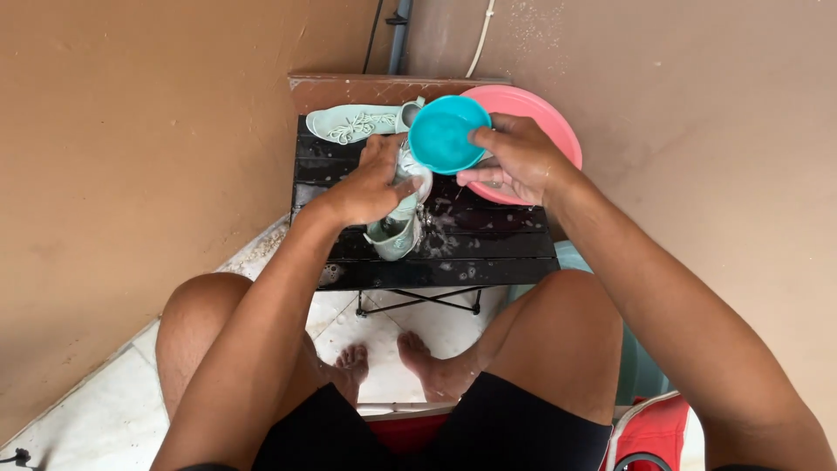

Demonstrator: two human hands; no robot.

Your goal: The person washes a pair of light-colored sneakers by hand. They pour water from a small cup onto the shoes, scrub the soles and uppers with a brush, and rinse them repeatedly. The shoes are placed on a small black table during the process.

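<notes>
My left hand (370, 183) grips a pale mint-green sneaker (397, 231) and holds it upright over a small black slatted table (488, 249). My right hand (516, 157) holds a turquoise plastic bowl (445, 135) by its rim, tilted toward the shoe. The second mint-green sneaker (353, 122) lies on its side at the table's far left. The table top around the held shoe is wet, with water drops.
A pink round basin (554, 118) sits at the table's far right, partly behind the bowl. Brown walls close in left and right. My bare feet (384, 362) rest on a white tiled floor under the table. A red item (649, 427) lies at lower right.
</notes>
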